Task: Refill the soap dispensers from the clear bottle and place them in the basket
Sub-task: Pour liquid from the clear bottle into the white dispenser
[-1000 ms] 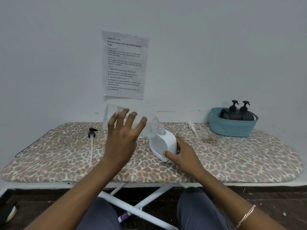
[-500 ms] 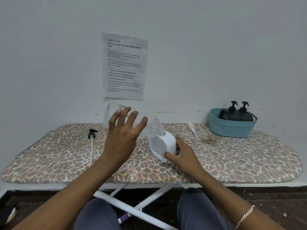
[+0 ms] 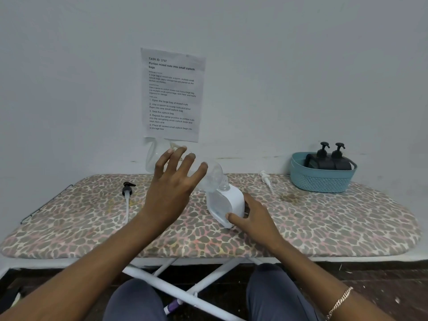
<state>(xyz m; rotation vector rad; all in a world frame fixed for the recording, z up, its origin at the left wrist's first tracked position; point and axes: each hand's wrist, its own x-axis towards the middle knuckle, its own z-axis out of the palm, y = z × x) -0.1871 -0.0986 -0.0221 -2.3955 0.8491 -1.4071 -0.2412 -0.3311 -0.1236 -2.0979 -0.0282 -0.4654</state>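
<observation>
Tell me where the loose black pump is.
Head view: the black pump lies at the left of the ironing board, left of the left hand, its white tube pointing toward the near edge.

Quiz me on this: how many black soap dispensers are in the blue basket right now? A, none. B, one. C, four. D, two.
D: two black dispensers stand side by side inside the blue basket, both rising above its rim.
</observation>
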